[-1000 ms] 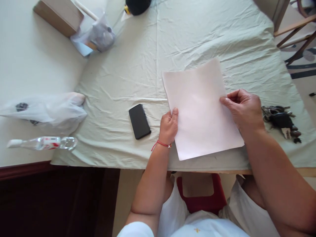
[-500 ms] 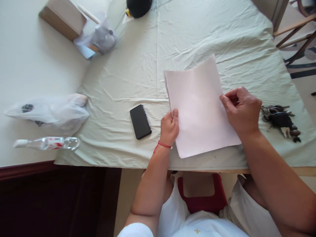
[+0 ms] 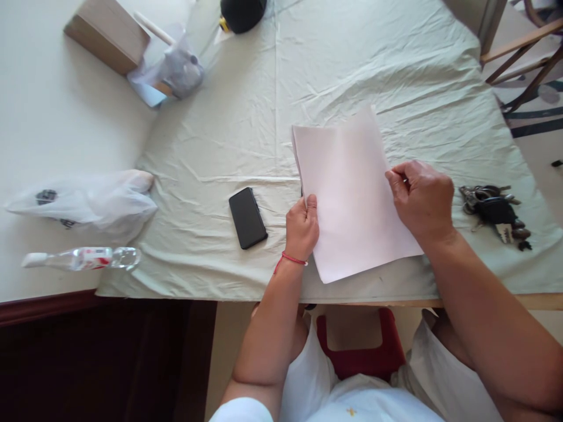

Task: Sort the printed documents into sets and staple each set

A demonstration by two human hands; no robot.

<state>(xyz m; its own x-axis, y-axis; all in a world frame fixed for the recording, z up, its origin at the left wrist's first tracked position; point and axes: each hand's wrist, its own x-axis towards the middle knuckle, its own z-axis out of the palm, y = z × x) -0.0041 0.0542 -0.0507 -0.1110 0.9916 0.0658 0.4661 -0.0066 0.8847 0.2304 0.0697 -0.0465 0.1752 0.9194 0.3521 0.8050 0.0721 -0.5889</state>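
Observation:
A thin stack of blank white paper (image 3: 352, 205) is held over the table, tilted a little, its top edge curving. My left hand (image 3: 302, 225) grips the left edge, thumb on top and fingers hidden beneath. On the right edge, my right hand (image 3: 420, 196) pinches the paper between thumb and forefinger, the other fingers curled. To the left of my left hand lies a black smartphone (image 3: 248, 218), screen up. A bunch of keys (image 3: 495, 211) rests on the cloth to the right of my right hand.
A pale green wrinkled cloth (image 3: 211, 146) covers the table. At the left are a clear bottle (image 3: 92, 258) on its side and a white plastic bag (image 3: 97, 202). Farther back stand a cardboard box (image 3: 108, 35), a bagged item (image 3: 182, 70) and a black rounded object (image 3: 244, 13).
My right hand has moved slightly left, and the paper's right side has come inward with it, bowing a bit more. My left hand keeps its hold in nearly the same place.

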